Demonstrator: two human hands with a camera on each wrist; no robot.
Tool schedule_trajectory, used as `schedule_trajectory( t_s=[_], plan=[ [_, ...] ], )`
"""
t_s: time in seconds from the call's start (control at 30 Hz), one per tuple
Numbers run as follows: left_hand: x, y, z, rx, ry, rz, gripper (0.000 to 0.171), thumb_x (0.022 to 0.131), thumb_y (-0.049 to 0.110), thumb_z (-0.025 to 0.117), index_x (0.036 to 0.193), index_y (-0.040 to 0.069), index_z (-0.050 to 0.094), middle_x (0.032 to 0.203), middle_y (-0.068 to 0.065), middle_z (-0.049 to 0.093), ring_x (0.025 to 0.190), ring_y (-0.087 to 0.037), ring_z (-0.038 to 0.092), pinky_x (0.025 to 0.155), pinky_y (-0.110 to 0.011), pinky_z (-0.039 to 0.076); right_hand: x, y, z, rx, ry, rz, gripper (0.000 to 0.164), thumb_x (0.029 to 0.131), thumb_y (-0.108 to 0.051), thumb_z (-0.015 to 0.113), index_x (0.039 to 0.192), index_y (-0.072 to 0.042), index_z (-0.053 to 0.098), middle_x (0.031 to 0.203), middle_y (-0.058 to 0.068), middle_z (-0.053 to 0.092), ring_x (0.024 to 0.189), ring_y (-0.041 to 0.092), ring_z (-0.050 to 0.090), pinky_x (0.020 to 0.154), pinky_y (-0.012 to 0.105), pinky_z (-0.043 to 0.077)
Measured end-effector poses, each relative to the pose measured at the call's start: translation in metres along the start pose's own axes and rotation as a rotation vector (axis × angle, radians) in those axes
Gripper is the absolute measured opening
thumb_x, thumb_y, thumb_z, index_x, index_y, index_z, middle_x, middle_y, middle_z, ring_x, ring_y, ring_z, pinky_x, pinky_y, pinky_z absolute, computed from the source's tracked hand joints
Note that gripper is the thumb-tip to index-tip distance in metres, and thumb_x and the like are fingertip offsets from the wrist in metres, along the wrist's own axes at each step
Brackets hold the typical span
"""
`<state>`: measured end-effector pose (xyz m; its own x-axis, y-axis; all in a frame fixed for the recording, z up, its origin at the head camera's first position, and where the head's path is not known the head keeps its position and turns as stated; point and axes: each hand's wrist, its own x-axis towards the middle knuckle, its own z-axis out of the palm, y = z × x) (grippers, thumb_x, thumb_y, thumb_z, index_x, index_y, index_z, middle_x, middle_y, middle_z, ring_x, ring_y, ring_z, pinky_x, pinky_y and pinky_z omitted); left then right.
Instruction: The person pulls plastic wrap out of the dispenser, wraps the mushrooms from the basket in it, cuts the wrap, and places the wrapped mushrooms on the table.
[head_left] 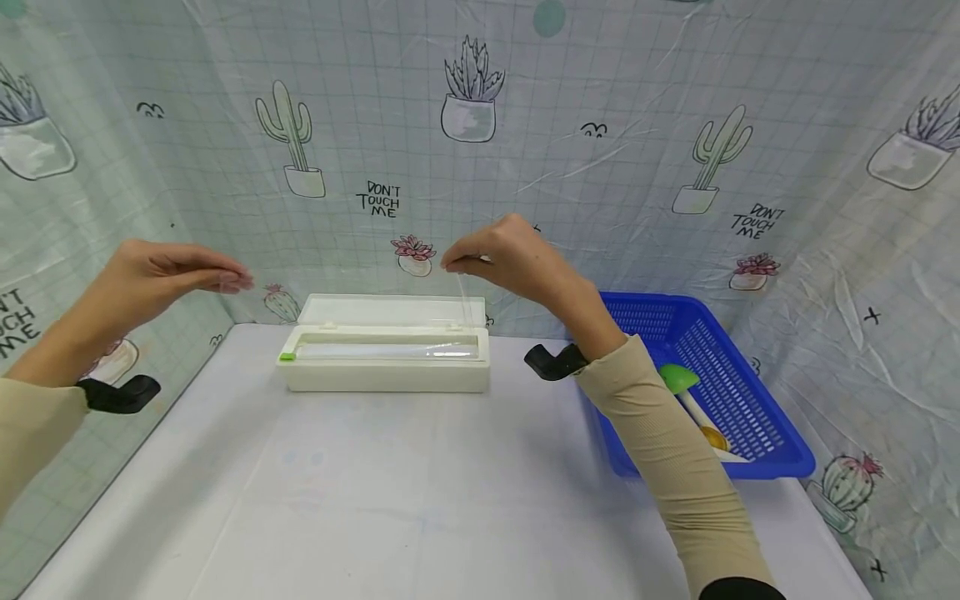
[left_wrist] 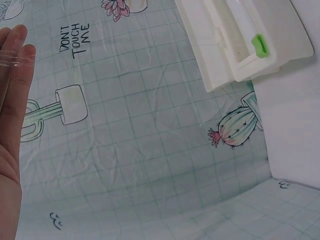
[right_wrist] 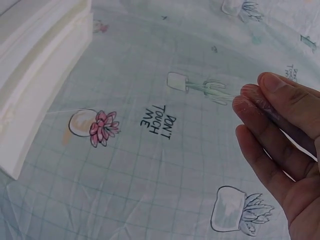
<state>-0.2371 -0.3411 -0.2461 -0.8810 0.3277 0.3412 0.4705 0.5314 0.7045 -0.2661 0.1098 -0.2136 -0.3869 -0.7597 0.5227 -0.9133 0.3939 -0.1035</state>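
A white cling film dispenser [head_left: 386, 379] stands at the back of the table, its lid [head_left: 393, 310] raised. Inside lies a shiny roll of clear film [head_left: 450, 350], and a green slider [head_left: 287, 357] sits at the left end. My right hand [head_left: 510, 258] pinches clear cling film [head_left: 465, 302] above the dispenser's right end; the right wrist view shows film [right_wrist: 243, 104] at the fingertips. Left of the dispenser, my left hand [head_left: 180, 271] is raised with thumb and fingers together. Film [left_wrist: 17, 59] crosses its fingertips in the left wrist view. The sheet between the hands is nearly invisible.
A blue plastic basket [head_left: 780, 433] stands at the right, behind my right forearm. It holds a green-headed utensil [head_left: 678, 379] and a yellowish round piece [head_left: 714, 437]. Patterned curtain [head_left: 525, 167] surrounds the white-covered table [head_left: 360, 500].
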Motion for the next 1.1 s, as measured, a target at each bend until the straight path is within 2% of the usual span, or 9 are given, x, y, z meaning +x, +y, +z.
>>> schedule_trajectory(
  t_s=[0.17, 0.47, 0.63, 0.83, 0.97, 1.03, 1.1],
  plan=[
    [0.0, 0.001, -0.002, 0.01, 0.012, 0.069, 0.02, 0.099, -0.001, 0.062, 0.115, -0.006, 0.072, 0.103, 0.003, 0.078, 0.091, -0.005, 0.074, 0.081, -0.011, 0.053, 0.001, -0.005, -0.004, 0.01, 0.005, -0.005, 0.014, 0.092, -0.005, 0.074, 0.104, -0.005, 0.08, 0.099, 0.005, 0.078, 0.092, 0.016, 0.075, 0.081, 0.028, 0.059],
    [-0.007, 0.003, -0.004, 0.044, 0.021, 0.059, 0.018, 0.098, 0.0, 0.064, 0.113, -0.004, 0.073, 0.101, 0.002, 0.078, 0.09, -0.004, 0.074, 0.079, -0.011, 0.053, -0.004, -0.014, -0.005, 0.027, 0.016, -0.05, 0.013, 0.091, -0.005, 0.075, 0.103, -0.006, 0.08, 0.097, 0.002, 0.078, 0.089, 0.012, 0.075, 0.079, 0.025, 0.058],
    [-0.022, -0.003, 0.003, 0.047, -0.006, 0.058, 0.017, 0.098, -0.003, 0.064, 0.112, -0.003, 0.074, 0.101, -0.001, 0.078, 0.091, -0.006, 0.074, 0.079, -0.013, 0.054, -0.018, -0.023, 0.001, 0.057, 0.01, -0.082, 0.014, 0.089, -0.004, 0.077, 0.102, -0.008, 0.08, 0.096, 0.0, 0.079, 0.087, 0.01, 0.074, 0.077, 0.022, 0.058],
    [-0.052, -0.014, 0.02, 0.047, -0.1, 0.044, 0.02, 0.096, -0.007, 0.063, 0.11, 0.0, 0.075, 0.102, -0.003, 0.078, 0.09, -0.011, 0.075, 0.076, -0.019, 0.057, -0.042, -0.038, 0.017, 0.111, -0.017, -0.147, 0.016, 0.087, -0.002, 0.079, 0.101, -0.009, 0.08, 0.097, -0.001, 0.079, 0.086, 0.007, 0.074, 0.074, 0.017, 0.056],
    [-0.065, -0.022, 0.027, -0.023, -0.205, 0.121, 0.025, 0.095, -0.014, 0.059, 0.112, -0.002, 0.073, 0.105, -0.004, 0.077, 0.09, -0.014, 0.075, 0.076, -0.022, 0.059, -0.06, -0.05, 0.028, 0.134, -0.044, -0.16, 0.017, 0.086, -0.003, 0.08, 0.101, -0.011, 0.08, 0.097, -0.003, 0.078, 0.085, 0.004, 0.073, 0.073, 0.012, 0.054],
    [-0.072, -0.025, 0.03, -0.091, -0.279, 0.175, 0.029, 0.094, -0.019, 0.056, 0.112, -0.003, 0.072, 0.105, -0.005, 0.077, 0.09, -0.014, 0.075, 0.075, -0.024, 0.059, -0.069, -0.056, 0.037, 0.166, -0.065, -0.168, 0.017, 0.087, -0.003, 0.079, 0.102, -0.011, 0.08, 0.097, -0.004, 0.078, 0.086, 0.003, 0.073, 0.074, 0.011, 0.052],
    [-0.08, -0.031, 0.034, -0.141, -0.363, 0.196, 0.033, 0.093, -0.021, 0.056, 0.111, 0.0, 0.073, 0.106, -0.004, 0.076, 0.09, -0.014, 0.074, 0.075, -0.025, 0.059, -0.078, -0.063, 0.048, 0.205, -0.101, -0.176, 0.015, 0.089, -0.004, 0.078, 0.102, -0.011, 0.08, 0.097, -0.004, 0.078, 0.088, 0.002, 0.072, 0.077, 0.009, 0.051]
  ],
)
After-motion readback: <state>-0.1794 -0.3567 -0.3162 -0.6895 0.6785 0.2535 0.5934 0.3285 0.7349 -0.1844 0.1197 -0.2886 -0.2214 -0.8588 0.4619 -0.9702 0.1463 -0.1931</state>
